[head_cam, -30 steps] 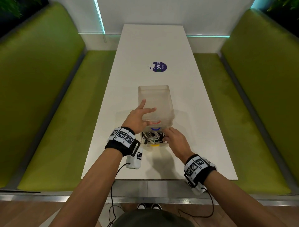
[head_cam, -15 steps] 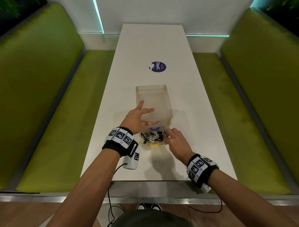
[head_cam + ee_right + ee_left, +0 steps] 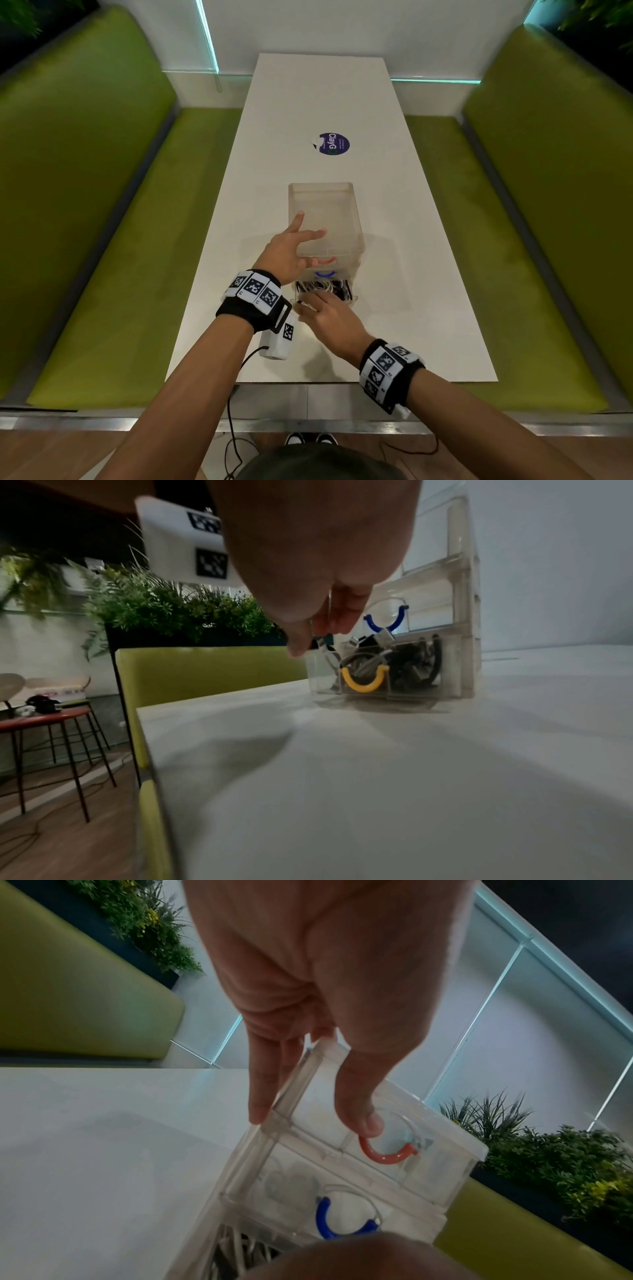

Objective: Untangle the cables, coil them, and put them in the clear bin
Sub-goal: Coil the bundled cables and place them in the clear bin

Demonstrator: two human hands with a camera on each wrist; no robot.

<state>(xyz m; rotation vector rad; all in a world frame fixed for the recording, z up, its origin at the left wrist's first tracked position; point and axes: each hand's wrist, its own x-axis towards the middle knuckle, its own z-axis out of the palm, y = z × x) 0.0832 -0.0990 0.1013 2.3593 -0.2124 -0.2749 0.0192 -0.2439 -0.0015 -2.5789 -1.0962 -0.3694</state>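
A clear stacked-drawer bin [image 3: 322, 185] stands on the white table [image 3: 411, 274], with a red handle [image 3: 387, 1156], a blue handle [image 3: 323, 1218] and a yellow handle [image 3: 363, 682]. Its bottom drawer [image 3: 366, 692] is pulled out and filled with tangled white and black cables [image 3: 322, 286] [image 3: 411, 664]. My left hand [image 3: 306, 236] [image 3: 308, 1121] rests on the bin's near left top corner, fingers straight along the side, thumb on the front by the red handle. My right hand [image 3: 301, 305] [image 3: 308, 639] is at the drawer's front left corner and pinches a white cable end.
A round purple sticker [image 3: 334, 144] lies on the table beyond the bin. Green benches [image 3: 102, 240] [image 3: 531, 240] run along both long sides. The table's near edge [image 3: 325, 381] is just behind my wrists. A red stool [image 3: 44, 721] stands off to the side.
My right hand has slid left along the open drawer's front, from its right side to its left corner. The left hand stays on the bin's top corner.
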